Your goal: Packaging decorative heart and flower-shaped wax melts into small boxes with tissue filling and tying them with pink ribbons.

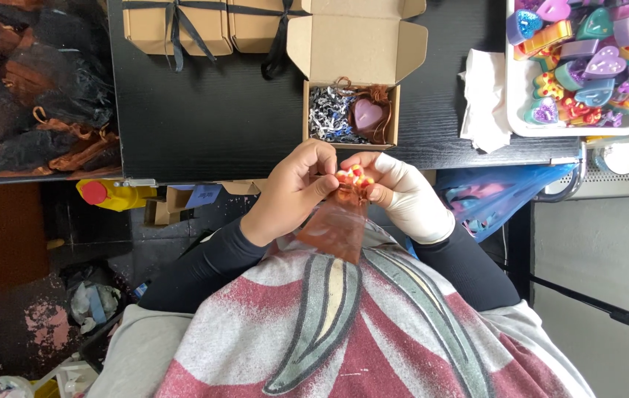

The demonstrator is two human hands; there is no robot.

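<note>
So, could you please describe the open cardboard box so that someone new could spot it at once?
On the black table, look just beyond the person's hands. The open cardboard box sits at the near edge, holding shredded paper and a purple heart; unlike the closed boxes behind it, tied with dark ribbon, its lid stands up.

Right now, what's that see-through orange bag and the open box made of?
The orange bag between the left hand and gloved right hand looks like sheer, slightly shiny fabric, maybe organza: the shirt shows through it. The open box looks like matte brown cardboard, with folded flaps and raw edges.
</note>
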